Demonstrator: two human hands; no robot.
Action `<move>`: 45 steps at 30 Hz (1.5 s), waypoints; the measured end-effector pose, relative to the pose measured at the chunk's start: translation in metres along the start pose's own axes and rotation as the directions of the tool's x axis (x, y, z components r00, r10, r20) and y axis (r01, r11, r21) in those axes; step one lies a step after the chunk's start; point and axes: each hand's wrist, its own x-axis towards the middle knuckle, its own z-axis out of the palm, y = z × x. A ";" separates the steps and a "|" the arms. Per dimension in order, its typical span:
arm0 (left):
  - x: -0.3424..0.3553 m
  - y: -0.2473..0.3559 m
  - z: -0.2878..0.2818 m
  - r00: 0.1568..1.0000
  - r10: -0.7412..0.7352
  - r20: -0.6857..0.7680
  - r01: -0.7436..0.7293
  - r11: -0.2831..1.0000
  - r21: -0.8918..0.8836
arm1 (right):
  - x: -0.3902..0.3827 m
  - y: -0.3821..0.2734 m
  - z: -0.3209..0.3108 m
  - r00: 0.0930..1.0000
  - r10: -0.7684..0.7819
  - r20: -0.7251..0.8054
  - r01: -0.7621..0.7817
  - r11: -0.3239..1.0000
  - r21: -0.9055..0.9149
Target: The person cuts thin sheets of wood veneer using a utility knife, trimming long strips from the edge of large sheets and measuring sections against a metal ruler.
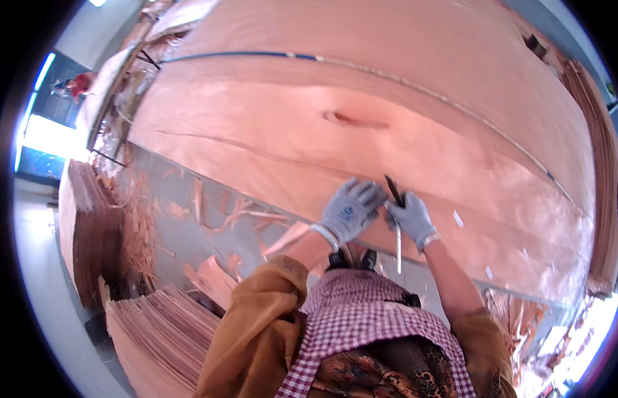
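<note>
My left hand (352,209), in a grey glove, hovers over or rests on the near edge of a wide pinkish veneer sheet (256,106). Its fingers are stretched out, tips close to my right hand. The gloved right hand (412,217) is closed around a slim black tool (392,188), whose dark end sticks up past the fingers. Below that hand a narrow pale strip (398,252) hangs down; whether it is a blade or a strip of tape I cannot tell. A slit-like hole (352,120) shows in the sheet beyond my hands.
A long thin blue-and-white rod (362,67) lies across the sheet. Small white pieces (458,219) dot its right part. Veneer stacks stand at the left (90,225), lower left (163,331) and far right (591,166). Torn scraps (242,212) litter the floor.
</note>
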 end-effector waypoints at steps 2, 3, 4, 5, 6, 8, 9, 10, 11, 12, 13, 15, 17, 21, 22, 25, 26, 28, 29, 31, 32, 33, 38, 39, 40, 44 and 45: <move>0.006 0.002 -0.006 0.999 0.025 0.030 -0.025 1.000 0.003 | -0.012 0.002 -0.007 1.000 -0.007 0.005 0.007 1.000 0.030; 0.005 0.002 -0.007 0.999 0.030 0.043 -0.031 0.999 0.033 | -0.012 0.014 -0.010 0.999 -0.007 0.033 0.004 0.996 0.094; 0.000 0.000 -0.005 0.998 0.027 0.060 -0.030 0.998 0.054 | -0.016 0.017 -0.005 0.997 -0.013 0.078 0.003 0.992 0.124; -0.001 0.000 -0.004 0.997 0.022 0.072 -0.027 0.998 0.060 | -0.021 0.020 -0.002 0.993 -0.008 0.118 -0.009 0.990 0.141; -0.002 -0.003 -0.003 0.998 0.030 0.061 -0.035 0.997 0.072 | -0.025 0.021 0.004 0.987 -0.004 0.160 -0.022 0.987 0.158; -0.003 -0.004 0.000 0.998 0.041 0.043 -0.044 0.996 0.075 | -0.041 0.026 0.014 0.967 -0.093 0.237 0.127 0.983 -0.133; -0.004 -0.005 -0.001 0.998 0.040 0.048 -0.041 0.999 0.027 | -0.045 0.021 0.021 0.949 -0.131 0.289 0.210 0.941 -0.265; -0.005 -0.006 -0.003 0.998 0.038 0.051 -0.037 0.999 -0.022 | -0.054 -0.002 0.023 0.944 -0.124 0.305 0.190 0.962 -0.196; -0.004 -0.010 -0.009 0.998 0.046 0.043 -0.043 0.996 -0.073 | -0.054 -0.014 0.023 0.951 -0.117 0.287 0.144 0.987 -0.076; -0.004 -0.027 -0.017 0.990 0.126 0.062 -0.111 0.973 -0.203 | -0.051 -0.022 0.022 0.958 -0.106 0.267 0.097 0.994 0.049; -0.001 -0.045 -0.029 0.995 0.093 0.038 -0.084 0.977 -0.196 | -0.050 -0.031 0.019 0.968 -0.089 0.233 0.049 0.984 0.174; 0.002 -0.093 -0.055 0.999 0.042 0.006 -0.040 0.981 -0.189 | -0.047 -0.040 0.023 0.976 -0.088 0.198 0.052 0.982 0.180; 0.007 -0.177 -0.072 0.997 -0.052 -0.065 0.046 0.994 -0.098 | -0.049 -0.039 0.036 0.983 -0.092 0.159 0.063 0.981 0.181; 0.024 -0.346 -0.079 0.935 -0.250 -0.252 0.301 0.934 0.190 | -0.066 -0.033 0.087 0.998 0.027 0.064 -0.044 0.962 0.269; 0.020 -0.382 -0.079 0.957 -0.206 -0.202 0.261 0.918 0.300 | -0.068 -0.040 0.102 0.995 0.085 0.051 -0.094 0.972 0.216; 0.001 -0.460 -0.069 0.975 -0.182 -0.130 0.219 0.894 0.391 | -0.070 -0.048 0.139 0.991 0.128 0.030 -0.132 0.972 0.197; 0.007 -0.467 -0.071 0.979 -0.162 -0.125 0.199 0.892 0.405 | -0.074 -0.048 0.147 0.990 0.142 0.003 -0.138 0.959 0.246; 0.031 -0.450 -0.095 0.957 -0.273 0.097 0.211 0.886 0.414 | -0.081 -0.050 0.158 0.989 0.147 -0.034 -0.126 0.931 0.342; 0.039 -0.444 -0.101 0.921 -0.326 0.214 0.210 0.877 0.432 | -0.084 -0.049 0.160 0.983 0.172 -0.069 -0.139 0.930 0.340; 0.043 -0.449 -0.105 0.925 -0.304 0.229 0.205 0.905 0.373 | -0.081 -0.051 0.165 0.975 0.200 -0.097 -0.158 0.930 0.330; 0.043 -0.455 -0.104 0.924 -0.304 0.232 0.213 0.913 0.348 | -0.078 -0.055 0.168 0.972 0.208 -0.113 -0.161 0.930 0.331; 0.042 -0.466 -0.097 0.946 -0.263 0.188 0.197 0.930 0.312 | -0.075 -0.056 0.171 0.967 0.222 -0.127 -0.170 0.928 0.332; 0.024 -0.495 -0.082 0.964 0.177 -0.196 -0.123 0.958 0.258 | -0.056 -0.061 0.179 0.976 0.181 -0.123 -0.130 0.931 0.342; 0.033 -0.481 -0.090 0.997 0.043 -0.062 -0.027 0.968 0.248 | -0.054 -0.061 0.177 0.975 0.185 -0.127 -0.131 0.929 0.345; 0.037 -0.463 -0.098 0.992 -0.099 0.079 0.077 0.965 0.251 | -0.054 -0.061 0.175 0.973 0.194 -0.124 -0.140 0.926 0.350; 0.025 -0.474 -0.104 0.914 -0.316 0.253 0.274 0.943 0.188 | -0.047 -0.074 0.178 0.975 0.200 -0.093 -0.157 0.926 0.342; 0.019 -0.479 -0.094 0.963 -0.249 0.105 0.233 0.962 0.145 | -0.046 -0.076 0.179 0.978 0.191 -0.088 -0.149 0.924 0.352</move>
